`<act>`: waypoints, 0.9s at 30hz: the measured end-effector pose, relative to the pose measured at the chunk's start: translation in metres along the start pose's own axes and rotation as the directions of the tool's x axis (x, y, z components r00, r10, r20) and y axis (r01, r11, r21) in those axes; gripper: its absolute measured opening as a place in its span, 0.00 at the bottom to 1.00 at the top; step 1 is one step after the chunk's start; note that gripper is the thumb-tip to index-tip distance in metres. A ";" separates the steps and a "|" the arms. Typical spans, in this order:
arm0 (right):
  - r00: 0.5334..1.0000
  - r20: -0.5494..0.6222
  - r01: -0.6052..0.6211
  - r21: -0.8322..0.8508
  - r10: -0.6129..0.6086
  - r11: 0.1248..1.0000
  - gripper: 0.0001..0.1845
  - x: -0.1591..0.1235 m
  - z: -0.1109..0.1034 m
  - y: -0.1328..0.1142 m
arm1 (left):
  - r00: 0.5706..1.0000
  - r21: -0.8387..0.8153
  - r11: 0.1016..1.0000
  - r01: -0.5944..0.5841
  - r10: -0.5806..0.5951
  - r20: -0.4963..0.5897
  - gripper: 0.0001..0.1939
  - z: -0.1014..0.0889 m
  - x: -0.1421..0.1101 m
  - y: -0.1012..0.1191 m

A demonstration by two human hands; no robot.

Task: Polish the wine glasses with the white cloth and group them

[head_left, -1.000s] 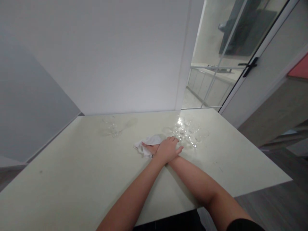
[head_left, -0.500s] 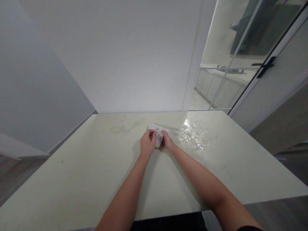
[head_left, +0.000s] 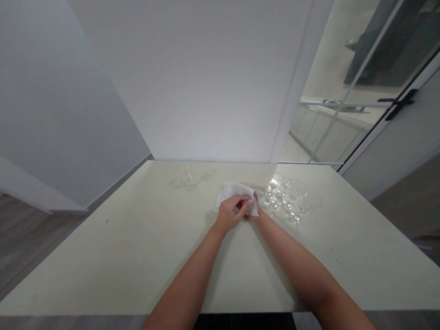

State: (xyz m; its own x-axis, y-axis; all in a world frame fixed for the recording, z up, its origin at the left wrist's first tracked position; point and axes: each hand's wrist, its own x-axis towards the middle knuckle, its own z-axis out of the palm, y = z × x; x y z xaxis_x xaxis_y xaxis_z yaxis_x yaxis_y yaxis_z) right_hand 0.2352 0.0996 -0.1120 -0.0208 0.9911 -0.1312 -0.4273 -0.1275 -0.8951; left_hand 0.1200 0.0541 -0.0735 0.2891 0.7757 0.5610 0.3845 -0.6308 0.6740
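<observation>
A small white cloth (head_left: 231, 190) lies spread on the pale table (head_left: 137, 256), past the middle. My left hand (head_left: 229, 213) rests on its near edge with the fingers curled and pinching the fabric. My right hand (head_left: 255, 207) sits just to the right, mostly hidden behind the left hand and the cloth, and its fingers also seem to grip the cloth's right edge. A cluster of several clear glasses (head_left: 286, 198) stands right of the cloth. One more clear glass (head_left: 186, 175) stands alone to the left, near the wall.
A white wall runs along the table's far edge. A glass door with a black handle (head_left: 398, 104) stands at the right. Grey wood floor (head_left: 20, 238) shows to the left of the table.
My crossed hands have uncrossed. The cloth went from crumpled under them, to held up between both hands, to lying spread on the table. The view has shifted left.
</observation>
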 end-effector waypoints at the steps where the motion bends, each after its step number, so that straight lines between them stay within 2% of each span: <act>1: 1.000 0.010 -0.011 0.043 0.010 0.999 0.17 0.000 0.001 -0.003 | 0.986 0.014 1.000 0.027 -0.024 -0.163 0.13 -0.003 0.002 -0.005; 2: 0.999 0.021 -0.025 0.088 0.023 0.996 0.16 -0.001 0.002 -0.007 | 0.939 0.022 0.998 0.061 -0.050 -0.339 0.13 -0.008 0.004 -0.012; 3: 0.999 0.022 -0.044 0.133 0.042 0.990 0.15 -0.002 0.004 -0.010 | 0.859 0.020 0.995 0.100 -0.076 -0.506 0.13 -0.014 0.006 -0.020; 5: 0.996 -0.005 -0.091 0.200 0.094 0.976 0.15 -0.005 0.007 -0.015 | 0.657 -0.032 0.985 0.167 -0.136 -0.741 0.17 -0.027 0.009 -0.039; 6: 0.992 -0.020 -0.114 0.220 0.121 0.969 0.15 -0.007 0.008 -0.017 | 0.570 -0.082 0.977 0.197 -0.182 -0.801 0.21 -0.034 0.010 -0.050; 7: 0.989 -0.031 -0.133 0.231 0.144 0.964 0.15 -0.010 0.009 -0.020 | 0.506 -0.143 0.964 0.226 -0.242 -0.828 0.24 -0.041 0.011 -0.060; 8: 0.987 -0.039 -0.144 0.229 0.157 0.963 0.14 -0.012 0.010 -0.021 | 0.462 -0.207 0.946 0.250 -0.304 -0.833 0.28 -0.047 0.011 -0.070; 9: 0.986 -0.044 -0.147 0.218 0.160 0.965 0.14 -0.013 0.011 -0.023 | 0.438 -0.274 0.922 0.272 -0.372 -0.819 0.31 -0.053 0.012 -0.079; 11: 0.986 -0.042 -0.151 0.204 0.162 0.967 0.13 -0.015 0.013 -0.026 | 0.424 -0.402 0.863 0.305 -0.501 -0.754 0.36 -0.060 0.013 -0.094; 13: 0.984 -0.040 -0.162 0.205 0.173 0.965 0.13 -0.016 0.013 -0.027 | 0.446 -0.520 0.801 0.297 -0.598 -0.666 0.41 -0.063 0.015 -0.104; 16: 0.983 -0.036 -0.170 0.168 0.179 0.971 0.15 -0.014 0.010 -0.026 | 0.499 -0.647 0.730 0.220 -0.654 -0.569 0.44 -0.063 0.019 -0.109; 18: 0.987 -0.039 -0.154 0.112 0.159 0.982 0.17 -0.013 0.007 -0.024 | 0.510 -0.682 0.711 0.172 -0.656 -0.556 0.45 -0.064 0.021 -0.110; 21: 0.990 -0.043 -0.133 0.075 0.136 0.988 0.19 -0.010 0.003 -0.020 | 0.501 -0.704 0.695 0.148 -0.666 -0.552 0.45 -0.064 0.022 -0.112; 24: 0.989 -0.031 -0.142 0.100 0.146 0.985 0.19 -0.008 0.003 -0.018 | 0.501 -0.721 0.669 0.179 -0.693 -0.519 0.43 -0.064 0.023 -0.118; 27: 0.990 -0.026 -0.135 0.121 0.139 0.983 0.18 -0.008 0.004 -0.019 | 0.457 -0.685 0.681 0.258 -0.711 -0.535 0.37 -0.063 0.024 -0.126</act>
State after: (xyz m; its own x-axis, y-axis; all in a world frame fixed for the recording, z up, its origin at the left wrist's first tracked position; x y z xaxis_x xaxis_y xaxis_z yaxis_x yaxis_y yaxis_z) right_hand 0.2397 0.0945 -0.0926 -0.0569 0.9624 -0.2656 -0.5272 -0.2549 -0.8106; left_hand 0.0239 0.1509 -0.1144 -0.6104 0.7914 0.0342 -0.2640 -0.2440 0.9331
